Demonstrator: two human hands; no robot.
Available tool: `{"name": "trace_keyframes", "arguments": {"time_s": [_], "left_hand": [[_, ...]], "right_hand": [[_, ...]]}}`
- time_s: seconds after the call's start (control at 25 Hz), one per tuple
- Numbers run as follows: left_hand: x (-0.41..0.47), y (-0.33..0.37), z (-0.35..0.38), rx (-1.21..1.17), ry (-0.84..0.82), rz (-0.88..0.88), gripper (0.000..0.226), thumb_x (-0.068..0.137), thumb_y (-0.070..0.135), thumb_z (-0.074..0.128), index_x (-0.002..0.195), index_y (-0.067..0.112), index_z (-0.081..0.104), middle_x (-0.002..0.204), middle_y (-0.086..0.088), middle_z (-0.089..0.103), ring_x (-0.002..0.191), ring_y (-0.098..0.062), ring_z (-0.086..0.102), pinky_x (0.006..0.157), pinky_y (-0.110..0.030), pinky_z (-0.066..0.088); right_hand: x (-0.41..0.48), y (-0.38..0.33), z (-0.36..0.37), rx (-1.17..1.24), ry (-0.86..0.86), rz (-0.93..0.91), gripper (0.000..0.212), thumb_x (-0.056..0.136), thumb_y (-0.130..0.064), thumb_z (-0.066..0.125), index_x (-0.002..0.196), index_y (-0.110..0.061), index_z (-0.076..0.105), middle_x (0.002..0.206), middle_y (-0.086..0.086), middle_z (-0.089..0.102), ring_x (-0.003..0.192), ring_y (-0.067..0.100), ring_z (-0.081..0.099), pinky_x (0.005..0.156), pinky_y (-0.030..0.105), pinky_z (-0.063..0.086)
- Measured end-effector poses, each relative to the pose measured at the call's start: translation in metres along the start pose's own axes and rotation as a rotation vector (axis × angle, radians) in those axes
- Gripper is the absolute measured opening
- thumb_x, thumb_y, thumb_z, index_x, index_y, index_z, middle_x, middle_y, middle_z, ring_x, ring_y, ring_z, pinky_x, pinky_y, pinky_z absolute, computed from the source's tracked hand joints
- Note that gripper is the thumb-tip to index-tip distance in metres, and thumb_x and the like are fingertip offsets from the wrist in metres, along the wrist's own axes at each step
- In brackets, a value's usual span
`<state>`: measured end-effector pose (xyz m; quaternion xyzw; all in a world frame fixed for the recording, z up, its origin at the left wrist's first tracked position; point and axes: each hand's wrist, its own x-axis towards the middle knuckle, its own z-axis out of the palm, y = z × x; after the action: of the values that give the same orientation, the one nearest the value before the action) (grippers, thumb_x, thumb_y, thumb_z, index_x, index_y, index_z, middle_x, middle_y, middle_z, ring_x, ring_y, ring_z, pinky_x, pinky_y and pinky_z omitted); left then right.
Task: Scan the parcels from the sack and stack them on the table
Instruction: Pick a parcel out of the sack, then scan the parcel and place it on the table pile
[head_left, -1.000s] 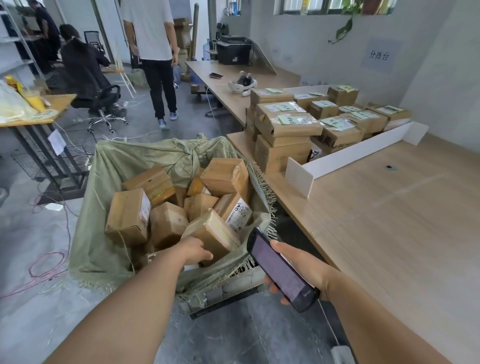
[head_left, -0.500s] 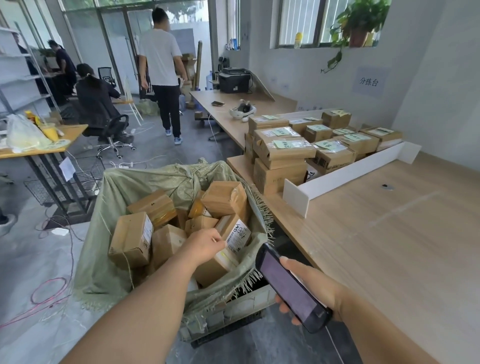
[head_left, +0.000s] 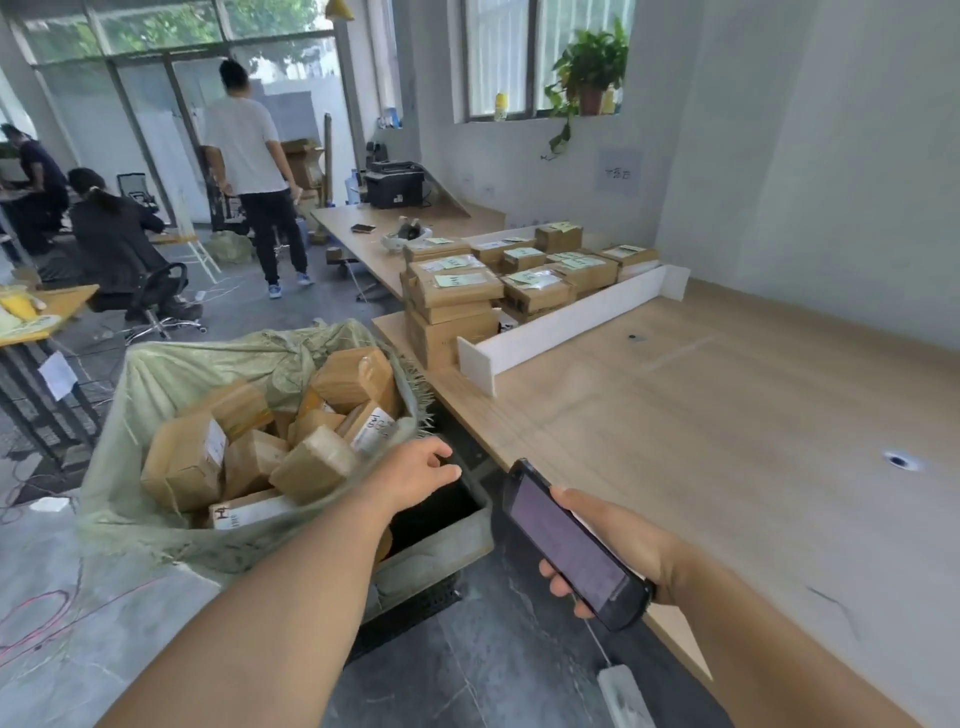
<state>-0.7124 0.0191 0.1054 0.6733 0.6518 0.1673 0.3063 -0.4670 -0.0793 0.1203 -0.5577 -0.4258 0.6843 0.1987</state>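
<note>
- Wooden table (head_left: 727, 415) on the right, grey floor (head_left: 467, 675)
- Parcels (head_left: 311, 462) in sack (head_left: 171, 374) just left of left hand (head_left: 421, 467), fingers loose, holding nothing
- Right hand (head_left: 628, 535) wrapped round scanner (head_left: 566, 540)

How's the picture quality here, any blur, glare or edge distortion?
Head view: soft daylight from the windows, no hard shadows; slightly blurred, so the wall sign and parcel labels are unreadable; wide-angle distortion bows the table edge and stretches the left forearm; the scanner screen shows nothing legible.
</note>
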Motion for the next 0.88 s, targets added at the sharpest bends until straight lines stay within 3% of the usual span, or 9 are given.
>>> {"name": "trace_keyframes", "arguments": {"time_s": [0.28, 0.4, 0.52, 0.68, 0.8, 0.88], "left_hand": [[-0.075, 0.116, 0.128, 0.098, -0.125, 0.180, 0.045, 0.088, 0.038, 0.064, 0.130, 0.024, 0.055, 0.117, 0.001, 0.060, 0.106, -0.016, 0.057, 0.096, -0.031, 0.044], [-0.094, 0.156, 0.176, 0.127, -0.173, 0.246, 0.046, 0.089, 0.039, 0.062, 0.131, 0.023, 0.052, 0.119, 0.000, 0.059, 0.107, -0.018, 0.057, 0.098, -0.035, 0.045], [-0.099, 0.193, 0.216, 0.171, -0.235, 0.315, 0.036, 0.088, 0.043, 0.061, 0.119, 0.024, 0.061, 0.120, 0.001, 0.062, 0.108, -0.018, 0.058, 0.097, -0.035, 0.046], [-0.094, 0.249, 0.264, 0.247, -0.313, 0.442, 0.012, 0.085, 0.047, 0.061, 0.088, 0.035, 0.063, 0.117, 0.000, 0.061, 0.105, -0.019, 0.059, 0.093, -0.032, 0.046], [-0.080, 0.299, 0.303, 0.262, -0.382, 0.550, 0.010, 0.083, 0.048, 0.062, 0.085, 0.038, 0.061, 0.118, -0.003, 0.060, 0.103, -0.019, 0.060, 0.091, -0.032, 0.048], [-0.075, 0.340, 0.335, 0.260, -0.461, 0.630, 0.016, 0.082, 0.048, 0.062, 0.093, 0.036, 0.063, 0.122, -0.002, 0.058, 0.105, -0.019, 0.059, 0.093, -0.034, 0.048]], "right_hand": [[-0.133, 0.108, -0.079, 0.102, 0.102, -0.058, 0.059, 0.098, -0.059, 0.041, 0.107, -0.002, 0.056, 0.077, 0.010, 0.062, 0.065, 0.022, 0.060, 0.056, 0.033, 0.050], [-0.175, 0.148, -0.106, 0.131, 0.194, -0.063, 0.064, 0.098, -0.060, 0.043, 0.112, 0.001, 0.058, 0.084, 0.013, 0.063, 0.072, 0.026, 0.060, 0.058, 0.036, 0.051], [-0.209, 0.181, -0.135, 0.162, 0.318, -0.071, 0.064, 0.098, -0.060, 0.042, 0.123, -0.003, 0.057, 0.091, 0.014, 0.066, 0.079, 0.028, 0.063, 0.062, 0.037, 0.053], [-0.246, 0.210, -0.170, 0.276, 0.464, -0.092, 0.057, 0.098, -0.059, 0.045, 0.120, -0.008, 0.058, 0.093, 0.014, 0.069, 0.081, 0.028, 0.066, 0.069, 0.041, 0.054], [-0.271, 0.227, -0.196, 0.330, 0.580, -0.091, 0.064, 0.086, -0.065, 0.052, 0.120, -0.011, 0.059, 0.096, 0.014, 0.071, 0.083, 0.028, 0.069, 0.073, 0.045, 0.055], [-0.292, 0.240, -0.216, 0.374, 0.671, -0.085, 0.065, 0.084, -0.066, 0.053, 0.120, -0.012, 0.060, 0.098, 0.015, 0.072, 0.083, 0.028, 0.070, 0.074, 0.045, 0.056]]}}
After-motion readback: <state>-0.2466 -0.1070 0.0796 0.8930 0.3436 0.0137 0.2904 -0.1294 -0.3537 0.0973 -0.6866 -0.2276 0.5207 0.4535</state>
